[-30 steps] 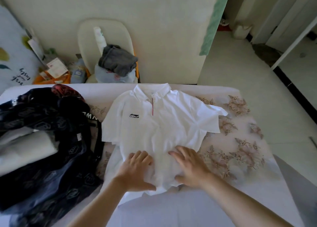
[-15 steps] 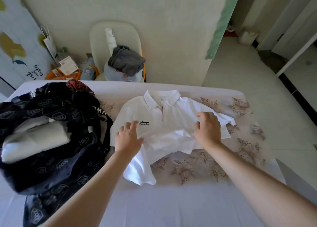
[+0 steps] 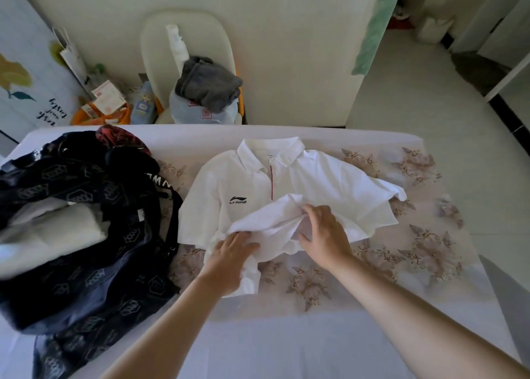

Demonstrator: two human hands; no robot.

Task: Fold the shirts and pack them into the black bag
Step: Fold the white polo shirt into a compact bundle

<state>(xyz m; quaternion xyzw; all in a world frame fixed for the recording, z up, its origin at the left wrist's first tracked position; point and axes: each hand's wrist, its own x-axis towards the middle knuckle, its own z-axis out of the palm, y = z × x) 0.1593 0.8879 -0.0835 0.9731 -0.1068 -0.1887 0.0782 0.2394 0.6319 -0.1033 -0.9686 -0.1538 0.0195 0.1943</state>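
The fingers [image 3: 314, 211] of our right hand [image 3: 324, 235] are bent and closed on a bunch of white cloth, and the creases of the cloth run together toward them. The fingers [image 3: 246, 244] of our left hand [image 3: 232, 252] lie close together on the same cloth, a little bent. The thumb is hidden, so we cannot tell if this hand pinches the cloth or only rests on it.

The cloth belongs to the white polo shirt [image 3: 252, 178]. It lies front up on the table [image 3: 286, 350], on a covering with a flower pattern, with the collar on the far side from us. Its lower part is turned up over the chest, just under the black logo and the red line of the placket. Both hands are on this turned-up part, the left one nearer to us. One corner of the shirt hangs out below the left wrist.

The black bag [image 3: 86, 278] stands open on the table just to the left of the shirt, and a folded white cloth [image 3: 57, 229] lies inside it. Behind the table there is a pale chair [image 3: 183, 23] with a grey garment [image 3: 209, 89] on its seat.
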